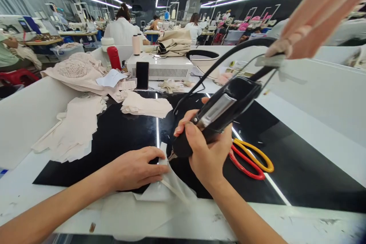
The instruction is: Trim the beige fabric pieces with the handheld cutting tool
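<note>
My right hand (210,152) is wrapped around a black hand-held power tool (220,108) with a silver lever along its side. The tool slants down to the left, its narrow tip close to the fingers of my left hand (140,169). Those fingers are bent and pressed onto a pale fabric piece (171,181), its narrow end under the tool's tip. My left thumb is hidden. A thick black cable (228,57) loops from the tool's upper end, tied near a hanging pink cloth strip (317,19).
Scissors with red and yellow handles (251,158) lie right of my right hand. Pale fabric stacks (145,105) and cut pieces (77,126) lie to the left. A phone (142,75) leans on a white box (160,66). White side walls (323,84) border the table. Other people sit farther back.
</note>
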`<state>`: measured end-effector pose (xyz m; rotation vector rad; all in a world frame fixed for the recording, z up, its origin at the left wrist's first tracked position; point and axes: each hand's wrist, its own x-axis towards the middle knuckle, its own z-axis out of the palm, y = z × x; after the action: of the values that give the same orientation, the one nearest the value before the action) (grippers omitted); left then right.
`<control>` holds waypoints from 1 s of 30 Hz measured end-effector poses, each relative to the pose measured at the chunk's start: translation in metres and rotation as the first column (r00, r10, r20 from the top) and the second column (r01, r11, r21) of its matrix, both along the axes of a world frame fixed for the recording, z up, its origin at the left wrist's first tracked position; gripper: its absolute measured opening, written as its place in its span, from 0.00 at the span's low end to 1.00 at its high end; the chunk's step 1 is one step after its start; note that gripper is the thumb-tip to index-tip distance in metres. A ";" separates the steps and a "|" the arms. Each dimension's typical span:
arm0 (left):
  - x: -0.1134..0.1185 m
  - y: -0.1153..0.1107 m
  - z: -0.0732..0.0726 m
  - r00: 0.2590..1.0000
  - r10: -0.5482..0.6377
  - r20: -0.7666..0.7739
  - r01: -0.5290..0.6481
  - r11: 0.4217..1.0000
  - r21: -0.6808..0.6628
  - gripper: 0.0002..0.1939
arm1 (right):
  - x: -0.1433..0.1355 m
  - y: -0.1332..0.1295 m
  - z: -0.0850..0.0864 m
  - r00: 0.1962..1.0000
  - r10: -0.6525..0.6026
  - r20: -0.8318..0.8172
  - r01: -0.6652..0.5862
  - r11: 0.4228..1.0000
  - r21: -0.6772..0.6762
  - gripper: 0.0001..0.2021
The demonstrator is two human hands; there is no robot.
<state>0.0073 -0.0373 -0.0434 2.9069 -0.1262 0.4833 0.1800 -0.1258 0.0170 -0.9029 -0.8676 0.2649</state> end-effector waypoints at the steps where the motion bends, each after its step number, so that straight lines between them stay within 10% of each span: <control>1: -0.002 0.001 0.000 1.000 0.014 0.002 -0.014 1.000 -0.001 0.13 | 0.001 0.000 0.001 1.000 -0.009 0.024 0.009 1.000 -0.008 0.13; 12: 0.011 -0.020 0.013 0.988 0.139 0.060 -0.140 0.990 0.004 0.10 | 0.044 -0.022 0.010 0.952 0.003 0.307 0.074 0.968 -0.239 0.22; 23: 0.039 -0.040 -0.015 0.980 0.181 0.076 -0.186 0.980 0.064 0.11 | 0.179 -0.121 -0.067 0.563 0.095 0.821 0.592 0.647 -0.481 0.28; 30: 0.045 -0.037 -0.027 0.981 0.140 0.138 -0.185 0.889 0.420 0.13 | 0.193 -0.127 -0.089 0.408 0.163 0.898 0.672 0.612 -0.416 0.26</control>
<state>0.0518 -0.0741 -0.0701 3.3449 -0.0005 0.7181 0.3729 -0.2529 -0.0717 -2.1115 -1.6171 -0.2788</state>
